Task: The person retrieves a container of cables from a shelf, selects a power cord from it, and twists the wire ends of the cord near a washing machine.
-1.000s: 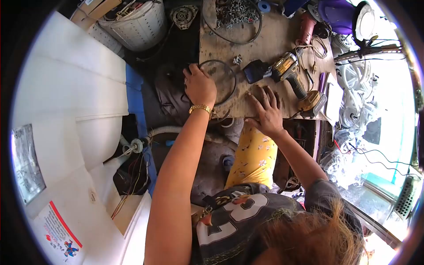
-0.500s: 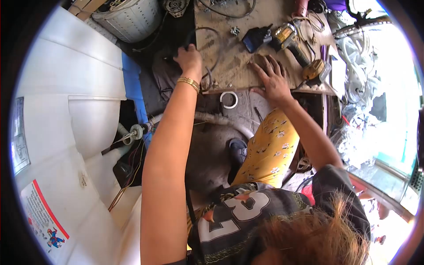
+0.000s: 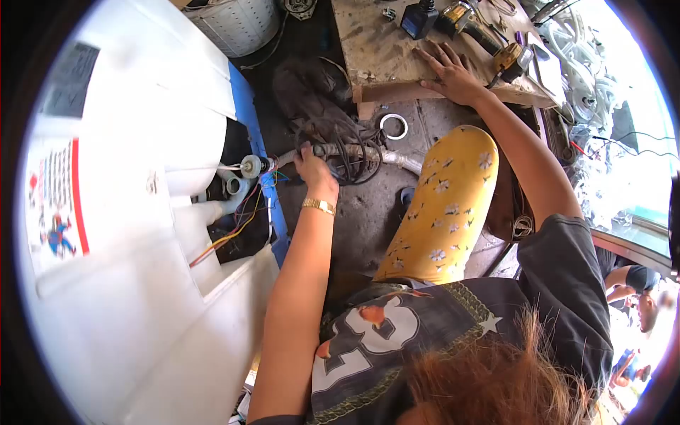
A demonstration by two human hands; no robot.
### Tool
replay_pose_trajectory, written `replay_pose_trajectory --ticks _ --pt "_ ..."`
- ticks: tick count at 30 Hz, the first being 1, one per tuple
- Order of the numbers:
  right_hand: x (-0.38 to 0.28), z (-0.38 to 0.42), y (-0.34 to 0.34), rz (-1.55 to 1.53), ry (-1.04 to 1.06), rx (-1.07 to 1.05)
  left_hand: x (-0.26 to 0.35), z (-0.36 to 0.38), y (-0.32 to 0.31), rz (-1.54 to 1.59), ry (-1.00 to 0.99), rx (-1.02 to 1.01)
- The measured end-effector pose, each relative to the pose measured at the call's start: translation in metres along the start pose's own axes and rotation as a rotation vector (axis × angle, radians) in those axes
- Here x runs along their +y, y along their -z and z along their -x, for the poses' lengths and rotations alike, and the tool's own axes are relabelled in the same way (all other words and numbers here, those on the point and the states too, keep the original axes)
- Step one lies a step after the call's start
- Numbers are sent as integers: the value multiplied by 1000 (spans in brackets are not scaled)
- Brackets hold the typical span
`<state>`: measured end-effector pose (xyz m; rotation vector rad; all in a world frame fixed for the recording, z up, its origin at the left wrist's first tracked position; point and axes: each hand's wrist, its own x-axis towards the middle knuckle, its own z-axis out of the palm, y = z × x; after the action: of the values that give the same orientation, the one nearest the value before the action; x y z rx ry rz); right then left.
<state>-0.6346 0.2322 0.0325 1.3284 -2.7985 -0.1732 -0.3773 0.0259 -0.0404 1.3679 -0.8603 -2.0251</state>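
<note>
My left hand, with a gold bracelet at the wrist, is low beside the bench. Its fingers are closed on a loosely looped black cable. Behind the loops lie a dark cloth and a ribbed grey hose on the floor. My right hand rests flat on the wooden bench near its front edge, fingers spread and holding nothing. Close to that hand are a yellow and black cordless power tool and a dark blue-black block, perhaps a battery.
A large white plastic machine body with a blue edge and exposed coloured wires fills the left. A white ring lies on the floor. Clear plastic bags and hoses pile up at right. A perforated drum stands behind.
My left hand has come down and nearer from the bench's left edge, bringing the black cable with it. The view has shifted; my right hand stays flat on the bench.
</note>
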Motion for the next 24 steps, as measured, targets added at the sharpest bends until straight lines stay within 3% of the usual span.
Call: replay_pose_trajectory --ticks 4,8,10,12,15,18,21,22,24 --pt "-43 8 33 127 -187 -199 10 35 27 86 60 37" --pt "-142 54 77 -759 -170 -266 12 50 63 62 45 -1" --pt "-202 103 61 -1227 -105 120 18 65 71 49 41 27" --pt "-240 136 73 -1617 -274 -95 19 73 85 82 41 -12" --pt "-266 169 43 -2332 -115 -354 7 77 118 103 79 -10" --pt "-270 194 47 -2286 -46 -366 13 105 136 191 132 -5" --pt "-261 203 52 -1936 -119 -270 9 122 156 256 144 -71" --pt "-262 205 54 -1870 -235 -136 6 123 162 268 143 -101" --pt "-260 204 40 -2085 -352 10 5 124 172 286 214 -89"
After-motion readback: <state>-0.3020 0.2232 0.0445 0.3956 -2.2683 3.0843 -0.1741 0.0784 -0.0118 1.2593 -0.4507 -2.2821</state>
